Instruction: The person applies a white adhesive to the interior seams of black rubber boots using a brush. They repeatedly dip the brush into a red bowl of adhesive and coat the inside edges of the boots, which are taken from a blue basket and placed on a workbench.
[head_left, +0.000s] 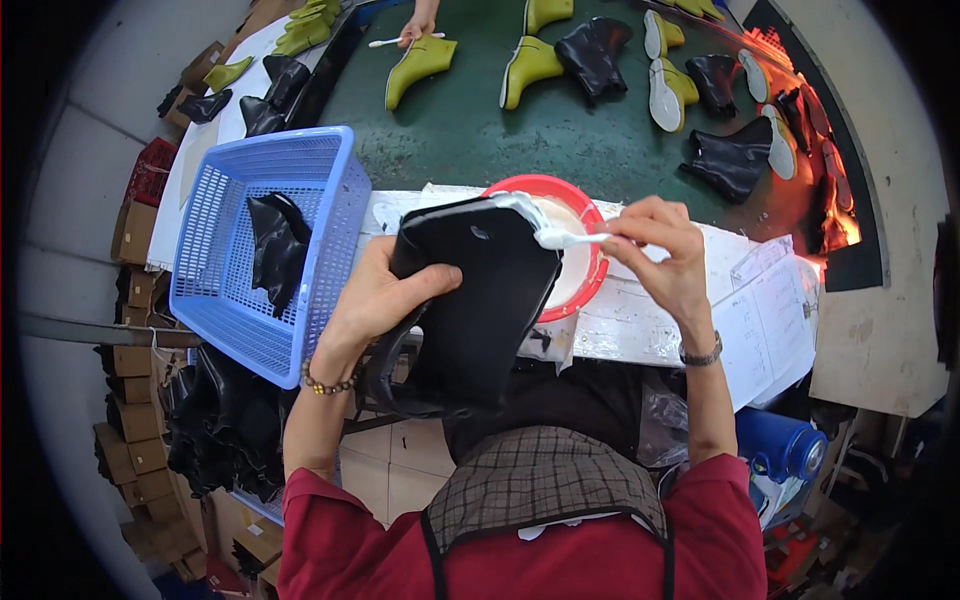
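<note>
My left hand (385, 295) grips a black boot upper (465, 300), thumb on its dark inner face. The upper is tilted in front of me, and white paste (515, 205) coats its far edge. Between the fingers and thumb of my right hand (660, 250) is a slim white toothbrush (570, 239). Its paste-covered head touches the edge of the upper at the right corner. Directly behind stands a red basin (597, 275) holding white liquid (572, 262); the upper hides part of it.
A blue plastic basket (345, 200) at left holds another black upper (277, 250). Across the green conveyor belt (455, 145), another person's hand (420, 22) holds a brush by a yellow-green boot form (420, 68). More forms and black boots lie right, near a glowing orange heater (840, 220). Papers (765, 330) lie right.
</note>
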